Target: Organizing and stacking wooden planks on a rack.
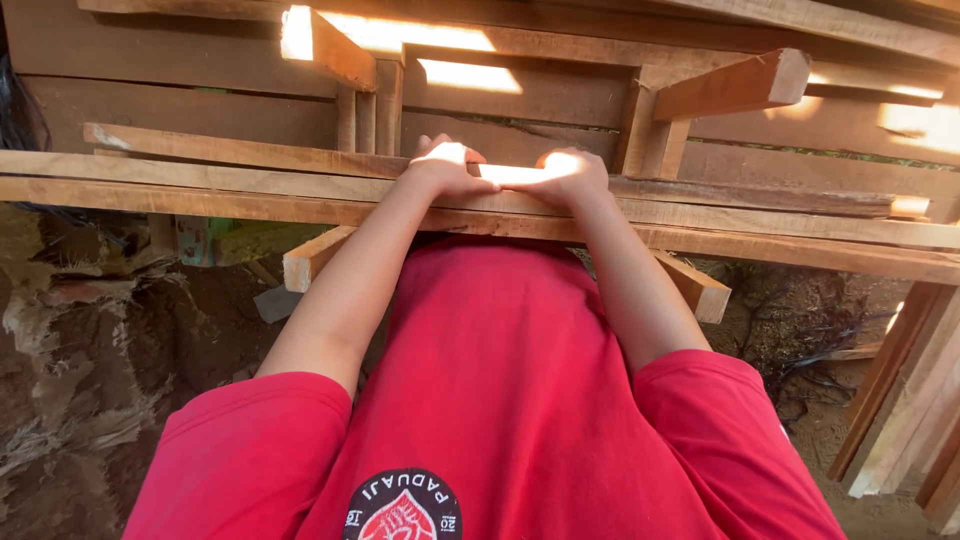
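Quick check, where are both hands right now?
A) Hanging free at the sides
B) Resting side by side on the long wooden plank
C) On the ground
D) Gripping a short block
B: the left hand and right hand lie side by side on the long wooden plank.

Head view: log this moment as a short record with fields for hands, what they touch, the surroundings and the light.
left hand: left hand rests palm down on the long pale sawn wooden plank
right hand: right hand lies on the same plank, close beside the left
grip: whether the fingers curl round the plank's far edge cannot be told
stack: plank lies on a stack of long rough wooden boards running left to right
behind: wall of dark wooden boards with short protruding timber blocks
ground: bare earth with wood scraps
clothing: red short-sleeved shirt
light: bright sun patches on both hands
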